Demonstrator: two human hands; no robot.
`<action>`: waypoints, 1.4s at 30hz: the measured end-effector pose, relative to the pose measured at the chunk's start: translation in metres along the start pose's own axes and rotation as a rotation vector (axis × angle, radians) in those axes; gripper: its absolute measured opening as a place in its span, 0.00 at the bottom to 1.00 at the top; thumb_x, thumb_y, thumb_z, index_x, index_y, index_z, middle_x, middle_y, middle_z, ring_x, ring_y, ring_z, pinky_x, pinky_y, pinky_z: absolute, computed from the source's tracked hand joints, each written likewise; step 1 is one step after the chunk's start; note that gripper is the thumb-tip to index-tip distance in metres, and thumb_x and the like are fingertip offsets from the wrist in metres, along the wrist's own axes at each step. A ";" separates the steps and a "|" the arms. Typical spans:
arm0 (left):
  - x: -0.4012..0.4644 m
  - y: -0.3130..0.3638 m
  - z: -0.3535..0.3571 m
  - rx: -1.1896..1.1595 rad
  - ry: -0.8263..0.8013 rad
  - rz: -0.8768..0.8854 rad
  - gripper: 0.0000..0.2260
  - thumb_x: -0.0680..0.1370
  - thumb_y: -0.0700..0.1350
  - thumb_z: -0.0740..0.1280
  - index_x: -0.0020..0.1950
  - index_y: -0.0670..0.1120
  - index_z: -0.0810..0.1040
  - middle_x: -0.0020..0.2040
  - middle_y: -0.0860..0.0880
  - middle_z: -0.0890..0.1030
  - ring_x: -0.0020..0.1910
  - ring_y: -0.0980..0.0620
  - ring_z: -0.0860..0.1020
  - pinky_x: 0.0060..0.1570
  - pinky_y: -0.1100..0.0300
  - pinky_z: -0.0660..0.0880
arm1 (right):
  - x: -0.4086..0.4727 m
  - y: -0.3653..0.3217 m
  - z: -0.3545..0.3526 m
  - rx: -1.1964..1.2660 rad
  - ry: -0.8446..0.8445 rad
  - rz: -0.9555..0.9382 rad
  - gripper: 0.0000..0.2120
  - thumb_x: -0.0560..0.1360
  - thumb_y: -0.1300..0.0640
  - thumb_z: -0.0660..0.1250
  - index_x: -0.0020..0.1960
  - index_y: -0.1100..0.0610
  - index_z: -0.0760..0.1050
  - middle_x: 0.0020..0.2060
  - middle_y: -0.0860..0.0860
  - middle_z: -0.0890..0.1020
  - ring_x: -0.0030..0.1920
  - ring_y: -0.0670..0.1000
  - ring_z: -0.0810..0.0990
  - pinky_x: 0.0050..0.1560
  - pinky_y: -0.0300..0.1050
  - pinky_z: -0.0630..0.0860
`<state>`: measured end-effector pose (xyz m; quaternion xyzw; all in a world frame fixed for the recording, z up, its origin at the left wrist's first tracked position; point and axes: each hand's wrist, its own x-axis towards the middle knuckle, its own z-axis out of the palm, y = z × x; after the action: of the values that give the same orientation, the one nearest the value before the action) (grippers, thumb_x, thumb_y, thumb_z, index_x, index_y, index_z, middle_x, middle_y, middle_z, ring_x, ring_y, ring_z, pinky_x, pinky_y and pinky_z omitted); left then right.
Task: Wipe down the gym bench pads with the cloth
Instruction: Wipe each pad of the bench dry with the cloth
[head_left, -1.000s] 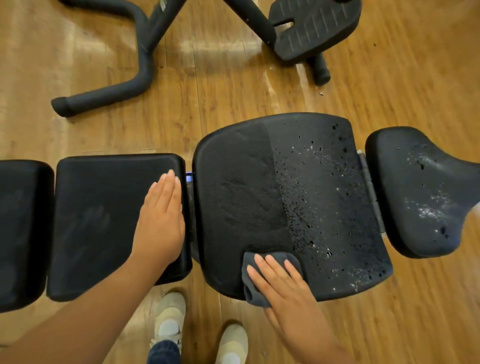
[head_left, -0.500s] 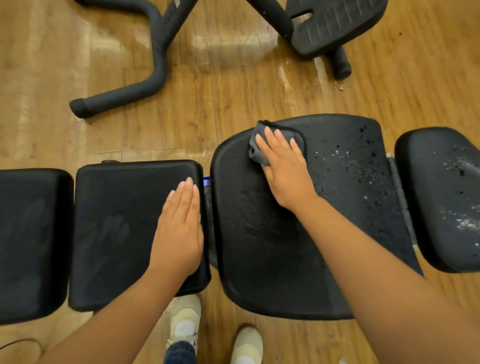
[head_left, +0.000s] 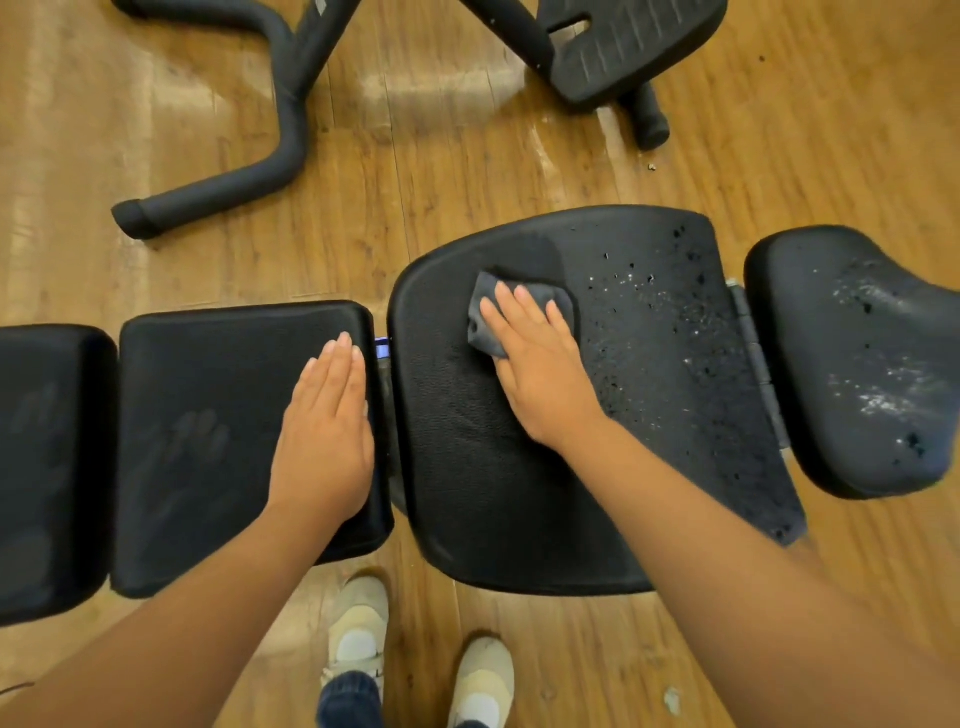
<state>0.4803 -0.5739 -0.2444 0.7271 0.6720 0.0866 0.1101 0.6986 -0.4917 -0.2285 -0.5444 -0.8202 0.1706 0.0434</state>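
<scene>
A black gym bench runs left to right in separate pads. My right hand (head_left: 540, 364) presses a dark grey cloth (head_left: 556, 304) flat on the far part of the big seat pad (head_left: 467, 467). The right half of that pad is speckled with droplets (head_left: 654, 322); its left half looks smooth. My left hand (head_left: 327, 421) lies flat, fingers together, on the right edge of the middle pad (head_left: 208, 415), holding nothing. The head pad (head_left: 872, 364) at the right carries white spots. A further pad (head_left: 47, 467) sits at the far left.
The bench stands on a wooden floor (head_left: 415, 171). Beyond it lie a curved black tube leg (head_left: 234, 182) and a ribbed black footplate (head_left: 628, 47) of another machine. My two pale shoes (head_left: 358, 623) are under the near edge of the bench.
My right hand swept the cloth from the near edge of the seat pad to its far edge, then drew it back a little toward me. My left hand stayed on the middle pad.
</scene>
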 end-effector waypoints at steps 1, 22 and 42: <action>0.000 0.000 0.000 0.006 0.000 0.000 0.24 0.80 0.44 0.47 0.74 0.35 0.57 0.75 0.38 0.60 0.75 0.44 0.56 0.74 0.50 0.51 | -0.015 -0.001 0.002 -0.005 -0.022 -0.011 0.26 0.79 0.59 0.55 0.75 0.55 0.55 0.75 0.52 0.55 0.75 0.51 0.49 0.73 0.49 0.41; 0.000 0.005 -0.002 0.027 -0.003 -0.031 0.22 0.79 0.39 0.54 0.73 0.34 0.58 0.74 0.37 0.60 0.74 0.42 0.56 0.74 0.53 0.47 | -0.185 -0.019 0.008 -0.004 -0.251 0.025 0.30 0.72 0.54 0.56 0.75 0.48 0.56 0.75 0.45 0.57 0.74 0.45 0.52 0.72 0.46 0.49; 0.020 0.101 0.041 0.009 0.070 -0.048 0.23 0.79 0.43 0.51 0.72 0.34 0.62 0.72 0.37 0.64 0.73 0.43 0.61 0.72 0.52 0.49 | -0.095 0.005 0.003 0.078 -0.029 0.076 0.26 0.75 0.55 0.53 0.73 0.53 0.60 0.73 0.49 0.60 0.73 0.42 0.49 0.73 0.45 0.45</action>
<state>0.5899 -0.5634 -0.2563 0.7080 0.6930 0.1061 0.0853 0.7400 -0.5768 -0.2225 -0.5705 -0.7922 0.2116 0.0463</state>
